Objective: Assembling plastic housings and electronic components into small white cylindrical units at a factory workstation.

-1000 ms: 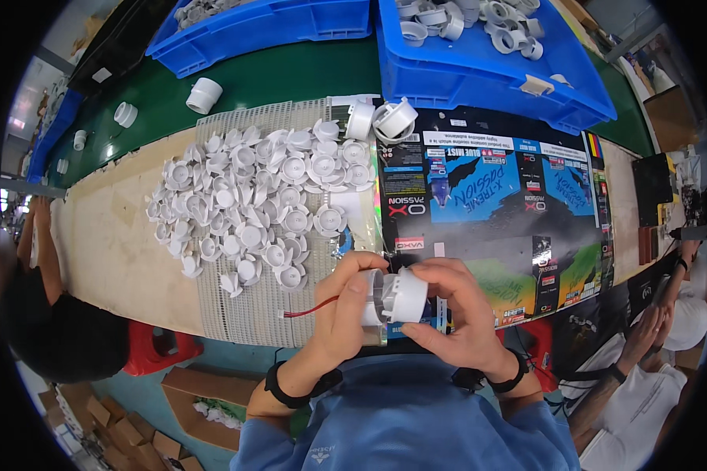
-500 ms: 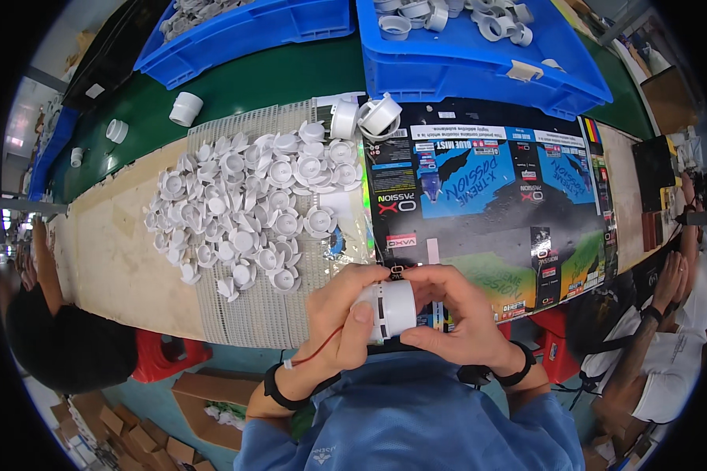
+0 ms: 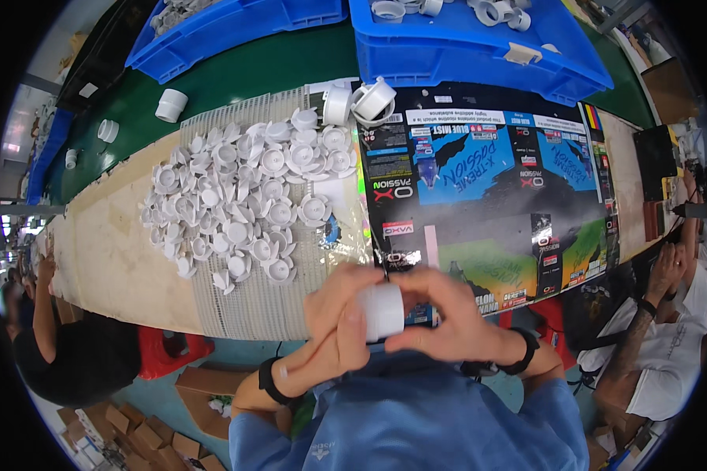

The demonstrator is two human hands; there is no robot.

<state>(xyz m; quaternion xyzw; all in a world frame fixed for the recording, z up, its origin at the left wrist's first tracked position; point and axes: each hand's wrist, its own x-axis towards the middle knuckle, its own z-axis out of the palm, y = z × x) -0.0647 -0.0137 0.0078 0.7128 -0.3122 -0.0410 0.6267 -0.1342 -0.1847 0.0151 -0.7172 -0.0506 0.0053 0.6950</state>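
Observation:
A short white plastic cylinder (image 3: 383, 312) is held in front of my body, just over the table's near edge. My left hand (image 3: 339, 322) is closed round its left side, with the thumb lying along it. On the other side my right hand (image 3: 448, 318) curves about the cylinder, its thumb at the lower rim and its fingers at the upper rim. Some motion blur softens the fingers, and the cylinder's left end is hidden in my left hand. Left of my hands, many small white bladed cups (image 3: 243, 196) lie heaped on a ribbed mat (image 3: 251, 314).
Two blue crates, a left one (image 3: 236, 39) and a right one (image 3: 479, 67), hold white parts at the back. White rings (image 3: 373, 100) stand before the right one. Printed black sheeting (image 3: 487, 228) covers the table's right. Other people sit at both sides.
The cylinder has turned in my hands: the dark slots on its side and the red wire along my left hand no longer show. Both hands sit slightly further left in view.

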